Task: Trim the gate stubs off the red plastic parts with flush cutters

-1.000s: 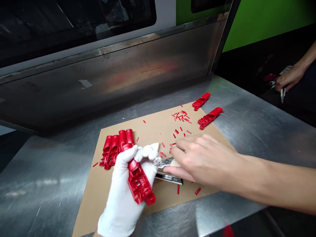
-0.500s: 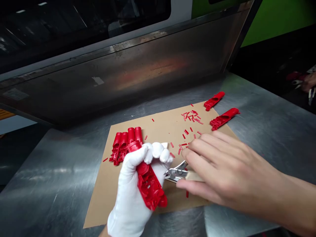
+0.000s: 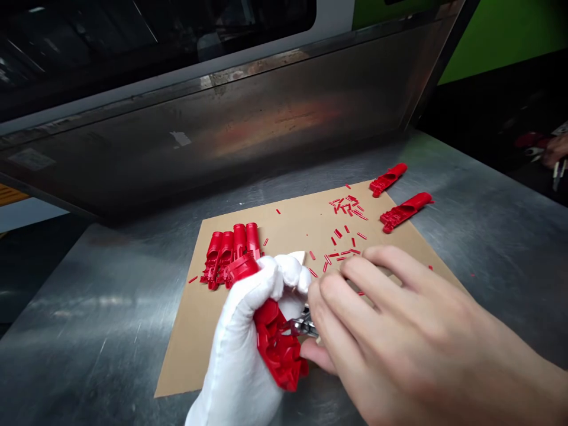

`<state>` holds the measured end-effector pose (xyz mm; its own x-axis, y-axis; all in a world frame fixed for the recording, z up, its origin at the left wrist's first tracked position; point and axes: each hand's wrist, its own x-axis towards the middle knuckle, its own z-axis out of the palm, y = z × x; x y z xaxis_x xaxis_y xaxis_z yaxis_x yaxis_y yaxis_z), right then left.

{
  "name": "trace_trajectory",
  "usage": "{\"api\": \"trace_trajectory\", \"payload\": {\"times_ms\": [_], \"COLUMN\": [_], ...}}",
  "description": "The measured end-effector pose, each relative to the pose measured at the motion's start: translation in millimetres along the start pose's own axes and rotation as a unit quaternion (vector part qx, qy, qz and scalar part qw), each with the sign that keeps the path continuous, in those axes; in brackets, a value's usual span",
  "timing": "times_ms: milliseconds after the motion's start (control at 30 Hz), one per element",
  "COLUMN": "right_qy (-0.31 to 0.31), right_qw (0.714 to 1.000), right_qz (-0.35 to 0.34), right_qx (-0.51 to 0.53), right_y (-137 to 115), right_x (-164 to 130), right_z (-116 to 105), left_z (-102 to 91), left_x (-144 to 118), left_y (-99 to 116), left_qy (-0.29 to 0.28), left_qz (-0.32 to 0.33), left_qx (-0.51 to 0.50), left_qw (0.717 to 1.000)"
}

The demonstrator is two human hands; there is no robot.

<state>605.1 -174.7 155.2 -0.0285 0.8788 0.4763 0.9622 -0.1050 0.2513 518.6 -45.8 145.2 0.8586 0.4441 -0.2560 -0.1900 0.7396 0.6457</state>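
Wrapped in a white glove, my left hand (image 3: 248,319) grips a red moulded plastic part (image 3: 277,349), its ribbed open end tilted down towards me. My bare right hand (image 3: 390,319) is closed around a pair of side cutters (image 3: 304,324). The metal jaws reach into the red part; whether they bite on anything is too small to tell. My right fingers hide most of the handles. Behind my left hand, several like red parts (image 3: 231,254) lie side by side on a cardboard sheet (image 3: 186,349).
Short red plastic offcuts (image 3: 348,206) are scattered over the cardboard. Two more red parts (image 3: 406,212) lie by its right edge on the metal table (image 3: 80,307). An upright metal panel (image 3: 248,130) stands behind. Another person's hand (image 3: 554,151) shows at the far right.
My right hand has moved left and brought the cutters' jaws from beside the red part into it. The red part has tilted and shifted slightly right and down in my left hand.
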Motion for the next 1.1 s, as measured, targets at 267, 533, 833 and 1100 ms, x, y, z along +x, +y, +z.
{"api": "trace_trajectory", "payload": {"times_ms": [267,533,833,1100], "right_qy": [-0.018,-0.001,0.008,0.010], "right_qw": [0.999,0.997,0.997,1.000], "right_qz": [-0.027,-0.045,-0.068,-0.003], "right_qx": [-0.043,-0.065,-0.036,0.012], "right_y": [-11,-14,-12,-6], "right_x": [1,5,10,14], "right_z": [-6,-7,-2,-8], "left_z": [0.0,2.9,-5.2,-3.4], "left_x": [-5,-11,-12,-12], "left_y": [7,13,15,24], "left_qy": [0.002,0.053,0.069,0.059], "left_qz": [0.008,0.001,-0.037,-0.065], "left_qx": [0.034,0.097,0.104,0.017], "left_qw": [0.999,0.994,0.991,0.996]}}
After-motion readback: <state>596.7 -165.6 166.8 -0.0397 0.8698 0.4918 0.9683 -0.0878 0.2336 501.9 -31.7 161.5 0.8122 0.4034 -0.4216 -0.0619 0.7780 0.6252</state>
